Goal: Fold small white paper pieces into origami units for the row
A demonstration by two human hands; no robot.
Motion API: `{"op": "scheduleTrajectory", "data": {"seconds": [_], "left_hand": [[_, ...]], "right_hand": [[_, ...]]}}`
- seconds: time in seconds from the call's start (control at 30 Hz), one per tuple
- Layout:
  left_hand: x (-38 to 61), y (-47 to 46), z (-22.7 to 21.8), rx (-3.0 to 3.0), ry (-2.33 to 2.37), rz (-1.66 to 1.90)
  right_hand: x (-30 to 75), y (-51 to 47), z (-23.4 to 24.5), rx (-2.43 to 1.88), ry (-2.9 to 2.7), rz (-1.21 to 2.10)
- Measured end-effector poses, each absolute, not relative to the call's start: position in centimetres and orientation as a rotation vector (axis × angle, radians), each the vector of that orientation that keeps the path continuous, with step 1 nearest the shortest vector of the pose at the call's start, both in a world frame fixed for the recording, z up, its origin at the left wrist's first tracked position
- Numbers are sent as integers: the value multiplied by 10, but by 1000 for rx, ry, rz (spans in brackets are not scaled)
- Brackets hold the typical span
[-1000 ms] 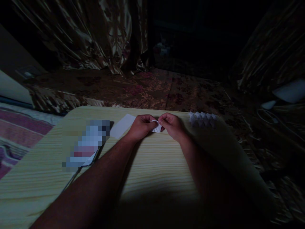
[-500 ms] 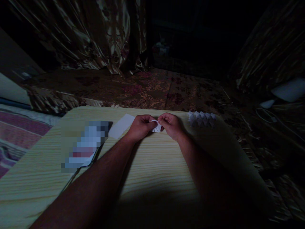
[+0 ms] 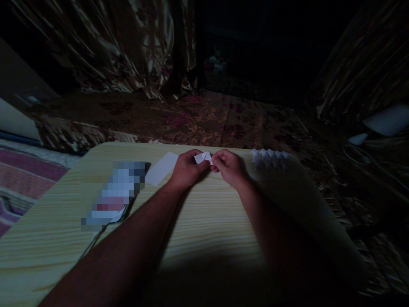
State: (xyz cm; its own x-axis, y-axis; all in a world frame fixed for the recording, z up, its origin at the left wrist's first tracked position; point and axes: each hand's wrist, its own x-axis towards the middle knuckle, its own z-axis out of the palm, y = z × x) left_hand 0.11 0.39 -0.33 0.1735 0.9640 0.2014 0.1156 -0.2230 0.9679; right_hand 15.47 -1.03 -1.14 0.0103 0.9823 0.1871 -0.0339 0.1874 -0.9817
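Note:
My left hand (image 3: 187, 169) and my right hand (image 3: 227, 167) meet at the far side of a light wooden table (image 3: 207, 230). Both pinch a small folded white paper piece (image 3: 203, 157), held between the fingertips just above the tabletop. A flat white paper slip (image 3: 161, 168) lies on the table just left of my left hand. A row of several folded white paper pieces (image 3: 270, 158) sits to the right of my right hand, near the table's far right corner.
A blurred-out object (image 3: 111, 194) lies on the table's left part. Dark patterned fabric (image 3: 198, 117) covers the floor beyond the table, with shiny curtains (image 3: 111, 47) behind. A striped rug (image 3: 22, 179) is at the left; white cables and pale objects (image 3: 367, 145) lie at the right.
The folded paper piece has turned and risen between my fingertips, now showing a flat folded face on top. Both hands stay in the same place.

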Motion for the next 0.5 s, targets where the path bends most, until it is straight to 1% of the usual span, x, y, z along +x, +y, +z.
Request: {"op": "scheduleTrajectory", "data": {"seconds": [0.17,0.5], "left_hand": [[2,5,-3,1414,1025,1281],[3,2,1,1419,1035,1249]], "right_hand": [[151,-13,-8,-1076,-1279,1080],[150,-13,-7,-1151,-1273,1047]]}}
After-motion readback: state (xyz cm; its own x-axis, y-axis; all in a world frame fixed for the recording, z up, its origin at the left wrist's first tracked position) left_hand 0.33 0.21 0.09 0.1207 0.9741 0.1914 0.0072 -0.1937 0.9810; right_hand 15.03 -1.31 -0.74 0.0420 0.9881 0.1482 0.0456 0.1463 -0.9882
